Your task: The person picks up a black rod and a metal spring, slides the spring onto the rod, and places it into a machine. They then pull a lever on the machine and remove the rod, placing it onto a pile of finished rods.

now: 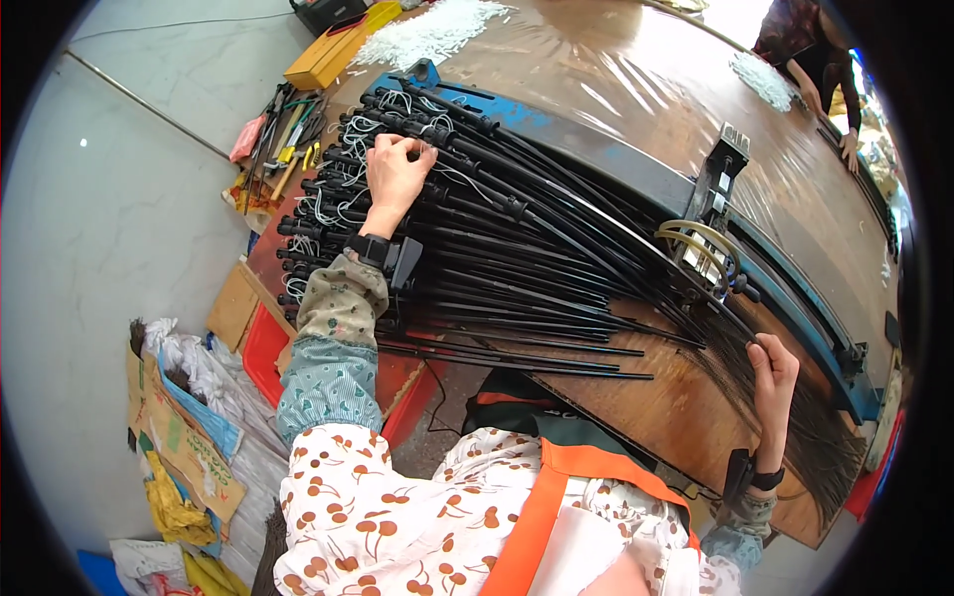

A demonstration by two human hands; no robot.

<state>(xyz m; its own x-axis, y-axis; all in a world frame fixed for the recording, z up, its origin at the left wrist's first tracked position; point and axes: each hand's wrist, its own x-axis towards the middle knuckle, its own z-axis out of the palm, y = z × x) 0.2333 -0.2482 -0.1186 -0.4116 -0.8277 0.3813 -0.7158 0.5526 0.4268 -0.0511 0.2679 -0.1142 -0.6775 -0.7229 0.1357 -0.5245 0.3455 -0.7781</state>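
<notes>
A dense heap of black tapered rods (537,243) lies across the table, thick ends to the left, thin ends fanning right. Loops of white cord (323,209) hang about the thick ends. Over these ends my left hand (396,177) is closed in a pinch, thumb against fingers; what sits between the fingertips is too small to make out. Farther right, my right hand (773,382) pinches the thin part of one black rod (730,316) that runs up-left under a bench fixture (717,194) with yellowish tube loops.
A blue metal rail (616,164) runs behind the rods. Heaps of white pieces (432,35) lie at the back. Hand tools (288,139) and a yellow box (333,50) are far left; a red crate (263,353) stands beside the table. Another person (820,60) works at far right.
</notes>
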